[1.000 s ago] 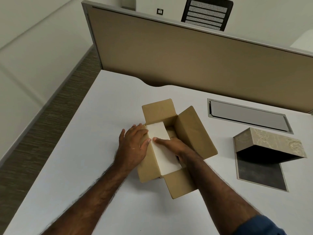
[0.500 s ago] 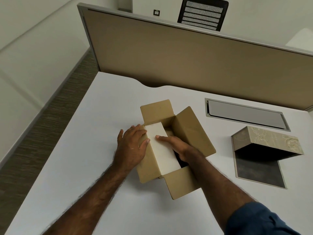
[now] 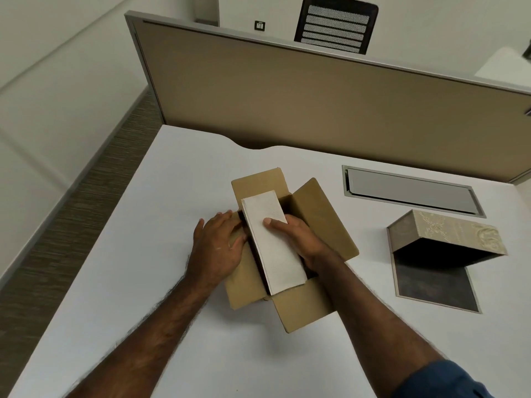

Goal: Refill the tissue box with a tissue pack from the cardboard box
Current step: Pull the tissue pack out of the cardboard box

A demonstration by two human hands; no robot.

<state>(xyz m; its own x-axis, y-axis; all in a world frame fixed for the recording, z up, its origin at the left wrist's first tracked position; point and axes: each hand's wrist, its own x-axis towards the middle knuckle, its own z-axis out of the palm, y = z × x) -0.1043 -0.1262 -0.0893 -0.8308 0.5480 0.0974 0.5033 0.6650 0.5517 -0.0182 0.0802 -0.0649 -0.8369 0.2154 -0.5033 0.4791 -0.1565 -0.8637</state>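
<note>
A brown cardboard box [image 3: 319, 222] stands open in the middle of the white desk, its flaps spread outward. A white tissue pack [image 3: 273, 248] rises out of it, tilted up above the box's left side. My right hand [image 3: 298, 239] grips the pack from the right, thumb on its top face. My left hand [image 3: 219, 245] lies flat on the box's left flap and wall, fingertips touching the pack's left edge. The beige patterned tissue box [image 3: 448, 234] stands to the right with its lid hinged open over a dark base [image 3: 431, 285].
A grey cable hatch [image 3: 411, 191] is set into the desk behind the tissue box. A tan partition [image 3: 316, 101] closes off the desk's far edge, with a black chair back [image 3: 336, 24] beyond it. The desk's left edge drops to carpeted floor.
The tissue pack has come up out of the cardboard box and its far end now stands higher. My right hand has moved from inside the box to gripping the pack's right side.
</note>
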